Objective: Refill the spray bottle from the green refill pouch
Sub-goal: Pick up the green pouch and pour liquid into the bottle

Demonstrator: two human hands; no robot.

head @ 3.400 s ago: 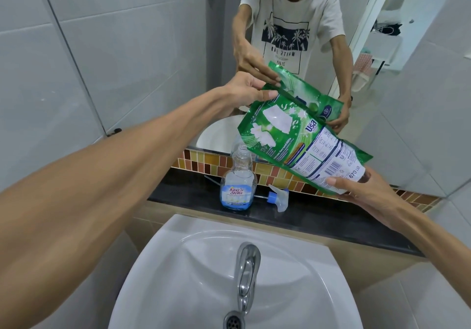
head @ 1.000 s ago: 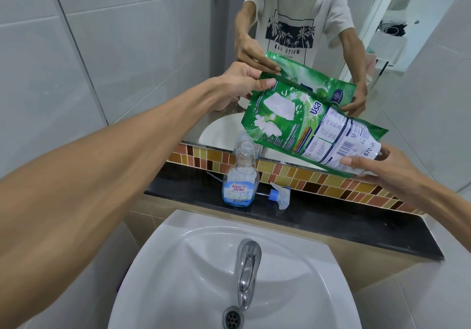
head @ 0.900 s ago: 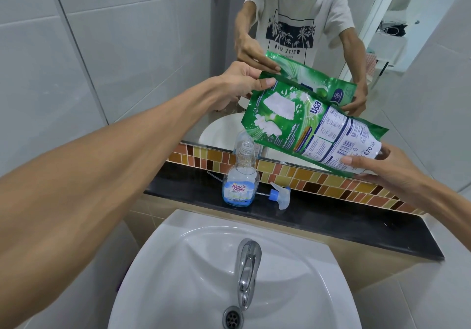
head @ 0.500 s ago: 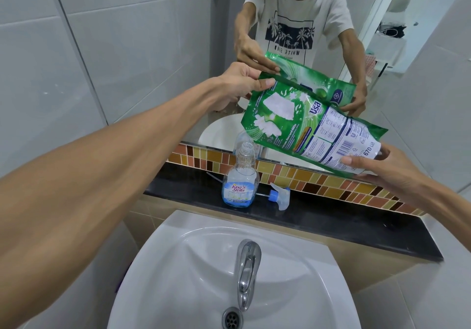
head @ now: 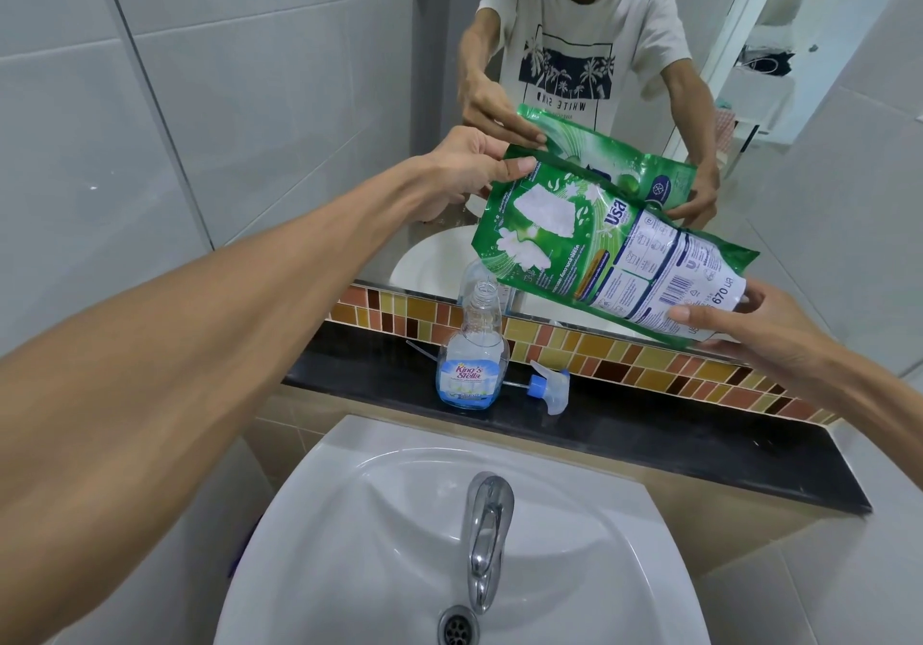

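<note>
Left hand pinches the soft green refill pouch at eleven o'clock; right hand cups its base. Floppy, probably heavy; spray bottle light, tippy.

Counting around the one white sink: one chrome tap rises from its basin, with one drain hole just in front of the tap. Behind the sink runs one black desk, and on it stand one clear spray bottle, uncapped, and one blue-and-clear spray head lying just right of that bottle. Above the bottle hangs one green refill pouch, tilted, held by two hands: one left hand at its upper corner, one right hand under its lower end. Behind the desk is one mirror over one band of mosaic tiles.
</note>
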